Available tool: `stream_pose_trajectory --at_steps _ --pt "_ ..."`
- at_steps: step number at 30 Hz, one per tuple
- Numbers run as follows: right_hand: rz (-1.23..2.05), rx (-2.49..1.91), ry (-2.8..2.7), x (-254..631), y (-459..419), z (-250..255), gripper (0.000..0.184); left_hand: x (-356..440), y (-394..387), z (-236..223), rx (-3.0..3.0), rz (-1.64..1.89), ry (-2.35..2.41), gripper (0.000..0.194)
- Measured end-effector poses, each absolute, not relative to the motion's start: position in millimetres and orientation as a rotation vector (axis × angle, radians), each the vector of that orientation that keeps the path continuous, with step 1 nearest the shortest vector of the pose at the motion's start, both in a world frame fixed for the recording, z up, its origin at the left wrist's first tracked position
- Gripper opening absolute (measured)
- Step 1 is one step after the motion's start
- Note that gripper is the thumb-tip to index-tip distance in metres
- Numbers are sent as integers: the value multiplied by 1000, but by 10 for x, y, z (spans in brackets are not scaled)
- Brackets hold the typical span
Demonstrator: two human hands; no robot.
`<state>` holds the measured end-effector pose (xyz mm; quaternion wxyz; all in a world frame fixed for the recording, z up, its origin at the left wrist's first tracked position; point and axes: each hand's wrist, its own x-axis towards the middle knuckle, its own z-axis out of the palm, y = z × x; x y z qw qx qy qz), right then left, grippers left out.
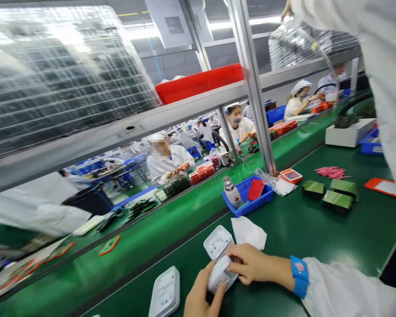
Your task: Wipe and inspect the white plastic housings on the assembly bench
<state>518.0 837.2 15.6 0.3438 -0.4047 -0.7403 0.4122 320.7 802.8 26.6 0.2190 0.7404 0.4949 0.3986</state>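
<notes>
Both hands meet at six o'clock, low in the view: the left hand (203, 293) cups a small white plastic case (219, 273) from below with its fingers curled round it, and the right hand (251, 264), closed in a pinch with a blue band (299, 275) at the wrist, presses on the case from the three o'clock side. Touching the case at its twelve o'clock edge lies a white square lid (217, 241), flat on the green table (317, 229). Another white case (165, 293) lies at nine o'clock of the hands, apart from them. Just beyond the right hand, at about one o'clock, is a white cloth (249, 231). Farther out at twelve o'clock sits a blue tray (249, 207) with a small bottle (230, 190) and a red card (255, 189) in it. At two o'clock from the hands lie three dark green pads (336, 200), near one another, and past them a heap of pink bits (331, 171). A metal post (255, 88) rises behind the tray, carrying a shelf with a red bin (201, 83) at twelve o'clock high. Beyond the shelf, other people in white coats (166, 160) sit at further green tables. Another person's white sleeve (379, 66) fills the upper three o'clock side.
</notes>
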Motion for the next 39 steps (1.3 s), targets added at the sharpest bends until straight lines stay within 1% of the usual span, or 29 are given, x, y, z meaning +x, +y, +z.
stream_pose_trajectory --at_steps 4,6,9,11,14,17,20,23,25,28,30,32,34,39 --pt "1217 -998 -1867 5137 8308 119 23 3257 7973 379 1891 991 1266 37" --pt "1314 -973 -1839 5117 8272 114 38 3272 7967 405 1681 991 1219 36" --pt "1373 -928 -1764 5087 8211 113 66 3292 7966 407 1266 1102 1103 40" --pt "1339 -909 -1740 5069 8175 109 72 3309 7959 400 1065 1115 987 41" --pt "1163 -878 -1820 5059 8149 110 61 3326 7946 385 923 1051 913 45" --pt "975 -851 -1901 5077 8162 122 50 3322 7953 362 879 1012 975 54" --pt "964 -903 -1861 5111 8195 108 49 3283 7990 352 916 1064 1040 58" --pt "1060 -975 -1763 5142 8219 47 51 3185 8032 380 1004 1229 1181 55" --pt "1068 -993 -1719 5155 8227 2 49 3079 8044 423 1095 1378 1343 49" --pt "953 -1001 -1744 5166 8242 -24 39 2872 8027 501 1301 1568 1644 40" --pt "809 -985 -1793 5170 8265 -16 30 2721 8006 536 1463 1617 1857 36" --pt "661 -979 -1796 5173 8301 -5 24 2582 7992 543 1616 1578 2058 35" --pt "573 -991 -1754 5177 8353 -5 24 2479 7988 522 1754 1465 2224 34" --pt "599 -1029 -1734 5210 8500 -58 27 2446 7991 428 2026 1127 2472 34"
